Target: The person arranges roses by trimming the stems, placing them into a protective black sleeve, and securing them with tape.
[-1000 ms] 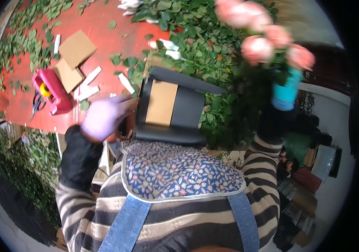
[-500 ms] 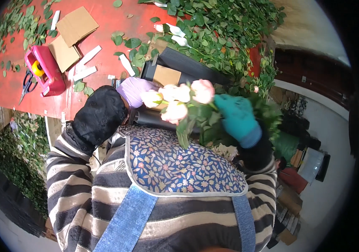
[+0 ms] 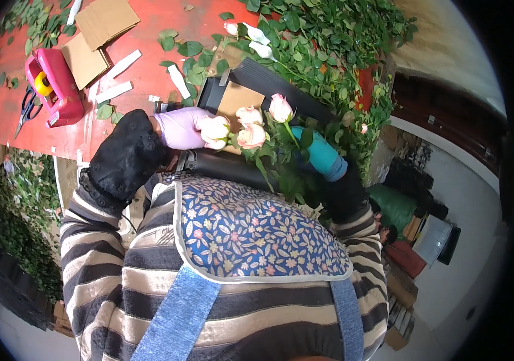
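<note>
Several pale pink roses with green leaves are bunched in front of me, over a black ridged tray. My right hand, in a teal glove, is closed round their stems on the right; leaves and a bloom partly cover its fingers. At the left side of the bunch is my left hand, in a lilac glove. A rose head hides its fingertips, so its grip cannot be made out. Behind the blooms a brown cardboard piece lies in the tray.
On the red table are a pink tape dispenser with yellow core, dark scissors, cardboard pieces and white strips. A heap of leafy stems covers the far right. White-sleeved rosebuds lie near it.
My right hand has moved lower and a little left with the roses, and the blooms have spread apart. My left hand has shifted slightly left. The view has also shifted a little.
</note>
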Action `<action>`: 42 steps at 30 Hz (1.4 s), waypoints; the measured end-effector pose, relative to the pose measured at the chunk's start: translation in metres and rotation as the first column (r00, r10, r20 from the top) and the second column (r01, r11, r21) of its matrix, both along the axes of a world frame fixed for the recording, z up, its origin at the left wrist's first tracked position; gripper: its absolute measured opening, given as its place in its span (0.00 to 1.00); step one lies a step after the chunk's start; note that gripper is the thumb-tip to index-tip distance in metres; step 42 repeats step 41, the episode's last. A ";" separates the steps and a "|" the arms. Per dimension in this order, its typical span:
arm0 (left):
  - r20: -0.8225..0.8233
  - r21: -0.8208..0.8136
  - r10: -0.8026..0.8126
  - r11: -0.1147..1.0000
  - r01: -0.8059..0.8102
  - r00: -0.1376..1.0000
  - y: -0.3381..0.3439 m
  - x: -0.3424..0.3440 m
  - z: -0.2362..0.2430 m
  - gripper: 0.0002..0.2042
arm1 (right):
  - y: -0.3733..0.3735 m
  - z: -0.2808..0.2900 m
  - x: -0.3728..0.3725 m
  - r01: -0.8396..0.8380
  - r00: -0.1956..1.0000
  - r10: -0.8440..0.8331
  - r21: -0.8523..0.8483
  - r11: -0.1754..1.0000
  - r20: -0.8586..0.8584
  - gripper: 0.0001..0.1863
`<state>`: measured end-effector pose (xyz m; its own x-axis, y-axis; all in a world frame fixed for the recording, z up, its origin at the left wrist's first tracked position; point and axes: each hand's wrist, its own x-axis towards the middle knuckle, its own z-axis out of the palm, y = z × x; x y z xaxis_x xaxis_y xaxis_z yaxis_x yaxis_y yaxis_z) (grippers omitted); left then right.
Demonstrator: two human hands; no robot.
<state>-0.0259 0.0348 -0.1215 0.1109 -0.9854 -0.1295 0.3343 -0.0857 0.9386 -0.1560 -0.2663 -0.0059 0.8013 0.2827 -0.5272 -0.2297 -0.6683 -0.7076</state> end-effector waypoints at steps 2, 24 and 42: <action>0.319 0.120 -0.186 0.981 0.155 0.929 0.005 0.003 0.000 0.10 | 0.000 0.008 0.001 0.009 0.987 -0.007 -0.011 1.000 0.163 0.27; 0.719 0.021 -0.008 1.000 -0.010 0.695 0.000 -0.009 0.043 0.14 | -0.011 0.007 -0.026 -0.163 0.977 0.206 -0.433 0.887 0.055 0.30; 0.772 0.146 -0.156 0.987 0.067 0.616 -0.002 -0.006 0.051 0.12 | 0.022 0.023 -0.037 -0.232 0.947 0.321 -0.741 0.630 -0.023 0.28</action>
